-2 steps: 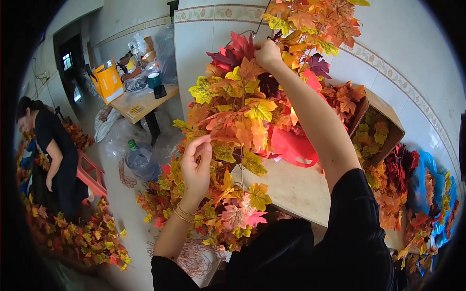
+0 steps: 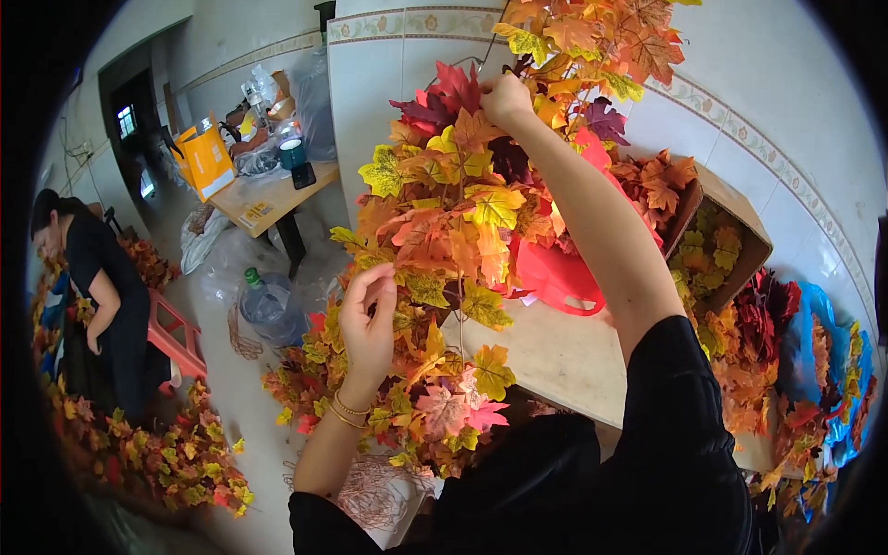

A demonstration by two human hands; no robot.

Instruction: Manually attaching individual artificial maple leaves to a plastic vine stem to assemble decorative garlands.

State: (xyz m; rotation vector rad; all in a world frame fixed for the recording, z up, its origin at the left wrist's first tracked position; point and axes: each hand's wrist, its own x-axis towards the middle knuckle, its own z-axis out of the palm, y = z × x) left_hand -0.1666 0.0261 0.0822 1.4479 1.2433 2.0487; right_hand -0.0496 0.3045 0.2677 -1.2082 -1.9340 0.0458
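A garland of artificial maple leaves (image 2: pixel 462 222) in orange, yellow and red hangs in front of me, its lower end reaching down near my lap. High up on it, beside dark red leaves, my right hand (image 2: pixel 506 100) is closed around the garland; the exact stem or leaf between the fingers is hidden. My left hand (image 2: pixel 368 319), with gold bangles at the wrist, is raised at the garland's left side. Its fingers are loosely curled and apart from the thumb, with nothing visible in them, and the fingertips are close to the orange leaves.
Behind the garland stands a pale table (image 2: pixel 546 356) with a red plastic bag (image 2: pixel 555 277). A cardboard box (image 2: pixel 740 231) of leaves and a blue bag (image 2: pixel 814 324) are at right. A person (image 2: pixel 111 296) sits far left by piled leaves; a water bottle (image 2: pixel 270 305) stands between us.
My left hand has drawn back slightly to the left, away from the leaves. My right hand stays at the garland's upper part.
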